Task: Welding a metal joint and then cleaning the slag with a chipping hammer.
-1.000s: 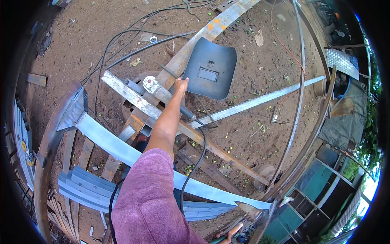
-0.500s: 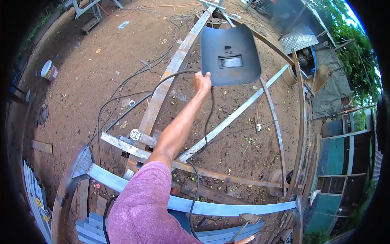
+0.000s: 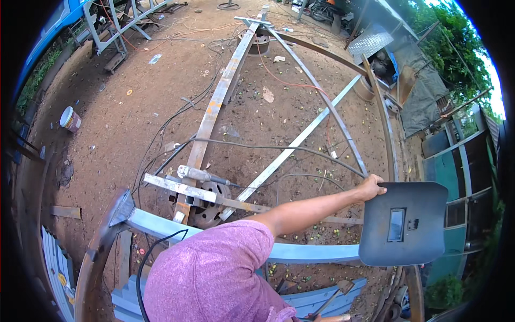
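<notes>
My left hand [image 3: 370, 189] is closed on the upper left corner of a dark welding shield [image 3: 421, 244] with a small rectangular window. The shield hangs at the right, over the end of a blue-grey metal bar [image 3: 311, 252]. A dark cable [image 3: 268, 146] runs across from the left to this same hand; whether the fingers grip it too is hidden. Of my right hand [image 3: 332, 318] only a sliver seems to show at the lower edge, its fingers mostly cut off. Beside it a thin rod [image 3: 325, 304] slants up to a small flat brownish piece [image 3: 344, 287].
An angle grinder [image 3: 196, 174] rests on the joint of a long rusty steel beam [image 3: 214, 107]. Further bars form a triangular frame on wheel rims [image 3: 252, 45]. Cables trail over the dirt ground. A white bucket [image 3: 70, 119] stands left; corrugated sheets [image 3: 126, 298] lie below.
My left hand has swung the welding shield from the upper middle down to the right, and the shield has turned. The cable moved along with it. The grinder is now in fuller view.
</notes>
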Demonstrator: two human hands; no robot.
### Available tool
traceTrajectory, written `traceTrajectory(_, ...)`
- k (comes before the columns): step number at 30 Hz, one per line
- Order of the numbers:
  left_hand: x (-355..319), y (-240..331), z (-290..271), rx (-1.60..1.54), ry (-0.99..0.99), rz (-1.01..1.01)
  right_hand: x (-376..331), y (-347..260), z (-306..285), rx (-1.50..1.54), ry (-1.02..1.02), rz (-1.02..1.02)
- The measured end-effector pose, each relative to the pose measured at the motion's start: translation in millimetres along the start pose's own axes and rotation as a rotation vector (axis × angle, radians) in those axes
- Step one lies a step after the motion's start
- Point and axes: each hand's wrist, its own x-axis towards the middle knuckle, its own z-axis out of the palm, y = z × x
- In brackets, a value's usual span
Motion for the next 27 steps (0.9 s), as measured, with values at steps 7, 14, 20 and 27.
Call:
traceTrajectory(7, -227, -56, -145, 0.027, 0.34, -0.223, -79, -38, -68, 0.128, 0.321, -0.004)
traceTrajectory(14, -473, -18, -265, -0.236, 0.655, -0.371, -78, -35, -52, 0.355, 0.183, -0.054)
traceTrajectory(20, -554, -27, -330, -0.375, 0.745, -0.268, -156, -56, -54, 0.323, 0.151, -0.137)
traceTrajectory(27, -566, -17, -374, -0.364, 0.655, -0.298, -230, -51, -90, 0.153, 0.133, -0.198)
